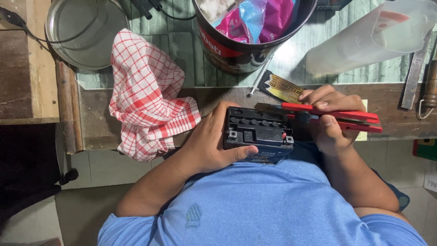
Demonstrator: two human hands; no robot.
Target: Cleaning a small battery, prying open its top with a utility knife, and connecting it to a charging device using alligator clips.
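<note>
1. Table [136,98], worn wood w/ pale green top.
2. Red-white checked cloth [148,100] draped over table edge, left of battery.
3. Black-red tin [241,48] w/ bright bags, far side.
4. Black battery [257,132] against person's belly, below table edge.
5. Left hand [211,146] wrapped round battery, thumb on front.
6. Right hand [330,120] closed on red-handled pliers [327,114], tip at battery top.

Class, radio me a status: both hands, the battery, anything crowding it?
Left hand grips black battery. Right hand holds red-handled pliers at its top edge. Checked cloth beside, apart.
</note>
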